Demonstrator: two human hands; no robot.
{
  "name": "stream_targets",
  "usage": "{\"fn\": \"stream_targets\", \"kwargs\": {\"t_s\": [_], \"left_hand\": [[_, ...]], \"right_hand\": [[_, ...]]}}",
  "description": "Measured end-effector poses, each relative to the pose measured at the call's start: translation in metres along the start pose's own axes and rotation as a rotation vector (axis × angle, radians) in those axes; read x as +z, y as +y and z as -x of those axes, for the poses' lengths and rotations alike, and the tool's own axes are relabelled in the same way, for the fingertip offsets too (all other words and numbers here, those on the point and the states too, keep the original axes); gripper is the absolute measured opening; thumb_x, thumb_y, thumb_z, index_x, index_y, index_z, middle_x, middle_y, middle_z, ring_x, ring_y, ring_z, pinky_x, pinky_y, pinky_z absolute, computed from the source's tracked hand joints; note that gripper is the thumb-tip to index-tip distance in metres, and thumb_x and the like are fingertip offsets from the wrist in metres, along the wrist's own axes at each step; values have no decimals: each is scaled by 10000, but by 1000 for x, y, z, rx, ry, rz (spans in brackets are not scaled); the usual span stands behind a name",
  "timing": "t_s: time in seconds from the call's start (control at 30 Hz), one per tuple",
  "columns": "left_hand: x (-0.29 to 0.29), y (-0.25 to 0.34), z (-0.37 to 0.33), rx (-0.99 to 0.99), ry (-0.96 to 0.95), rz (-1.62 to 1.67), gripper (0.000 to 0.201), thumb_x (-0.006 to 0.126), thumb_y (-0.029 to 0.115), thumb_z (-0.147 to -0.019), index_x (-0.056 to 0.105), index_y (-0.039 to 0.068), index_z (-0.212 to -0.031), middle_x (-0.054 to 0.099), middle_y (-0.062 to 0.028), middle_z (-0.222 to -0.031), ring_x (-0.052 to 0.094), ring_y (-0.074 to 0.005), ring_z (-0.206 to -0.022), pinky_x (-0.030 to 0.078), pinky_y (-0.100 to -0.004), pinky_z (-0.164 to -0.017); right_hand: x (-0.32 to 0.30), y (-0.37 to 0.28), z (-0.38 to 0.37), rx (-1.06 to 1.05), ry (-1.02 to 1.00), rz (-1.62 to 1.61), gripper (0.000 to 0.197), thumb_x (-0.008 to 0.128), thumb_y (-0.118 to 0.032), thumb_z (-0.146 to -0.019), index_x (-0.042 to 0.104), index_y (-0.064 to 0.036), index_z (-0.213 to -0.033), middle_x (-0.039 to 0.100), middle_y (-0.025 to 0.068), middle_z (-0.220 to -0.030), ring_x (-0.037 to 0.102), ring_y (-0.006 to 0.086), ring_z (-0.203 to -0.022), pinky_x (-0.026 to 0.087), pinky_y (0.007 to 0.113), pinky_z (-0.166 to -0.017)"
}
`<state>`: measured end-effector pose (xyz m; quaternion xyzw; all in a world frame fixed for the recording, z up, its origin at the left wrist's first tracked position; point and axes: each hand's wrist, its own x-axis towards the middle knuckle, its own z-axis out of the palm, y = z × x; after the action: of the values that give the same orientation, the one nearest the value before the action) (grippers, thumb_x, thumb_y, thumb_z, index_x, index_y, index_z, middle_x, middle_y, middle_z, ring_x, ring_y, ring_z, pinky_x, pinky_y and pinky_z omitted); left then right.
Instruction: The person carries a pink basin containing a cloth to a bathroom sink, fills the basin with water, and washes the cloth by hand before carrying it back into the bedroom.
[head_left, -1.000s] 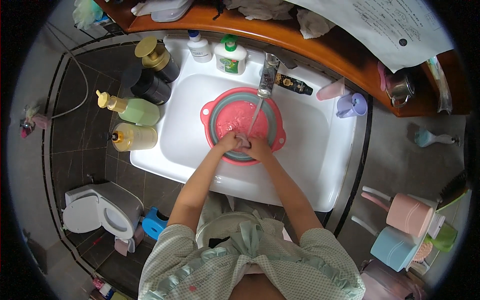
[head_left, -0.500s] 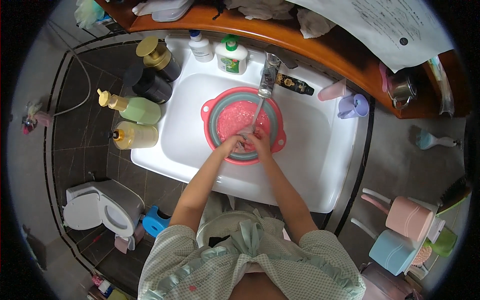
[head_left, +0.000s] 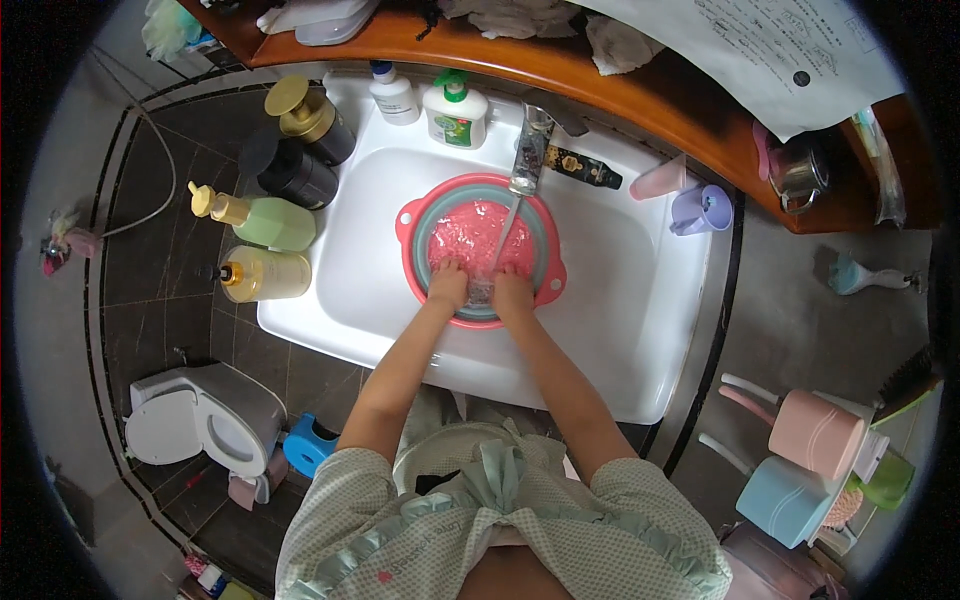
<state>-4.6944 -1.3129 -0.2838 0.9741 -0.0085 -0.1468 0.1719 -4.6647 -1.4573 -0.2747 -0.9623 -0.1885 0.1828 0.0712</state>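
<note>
A round pink-and-grey wash basin (head_left: 404,262) with side handles stands in the white sink, with water in it. From the metal faucet (head_left: 531,150), a stream falls into the basin between my hands. A greyish wet cloth (head_left: 480,292) lies in the near part of the basin and spans the gap between my hands. My left hand (head_left: 447,284) is at its left side, fingers bent down into the water. At its right side is my right hand (head_left: 513,291), fingers likewise lowered and closed at the cloth. The water partly hides the fingertips of both.
Around the white sink (head_left: 630,330), pump bottles (head_left: 275,222) line the left edge and a soap dispenser (head_left: 456,115) stands at the back. A dark tube (head_left: 584,167), a pink cup (head_left: 658,180) and a purple cup (head_left: 702,210) sit at back right. A wooden shelf (head_left: 560,75) overhangs behind.
My hands have moved apart from a bunched grip, one to each side of the basin's near part. The cloth has gone lower, into the water between them.
</note>
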Motion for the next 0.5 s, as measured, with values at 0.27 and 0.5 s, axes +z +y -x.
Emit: {"fn": "stream_targets", "kwargs": {"t_s": [0.27, 0.5], "left_hand": [[-15, 0, -10, -393, 71, 683, 362, 476, 326, -821, 590, -11, -887, 568, -264, -886, 550, -376, -874, 428, -418, -764], [-8, -5, -14, -423, 31, 667, 333, 509, 286, -796, 550, -1, -962, 589, -228, -859, 566, -349, -853, 430, -418, -770]], "right_hand": [[3, 9, -14, 208, 123, -729, 259, 500, -238, -795, 576, -20, -911, 591, 213, -850, 567, 350, -842, 448, 404, -723], [-2, 5, -8, 204, 67, -749, 274, 507, -204, -799, 496, -20, -1001, 562, 232, -948, 546, 365, -884, 433, 414, -762]]}}
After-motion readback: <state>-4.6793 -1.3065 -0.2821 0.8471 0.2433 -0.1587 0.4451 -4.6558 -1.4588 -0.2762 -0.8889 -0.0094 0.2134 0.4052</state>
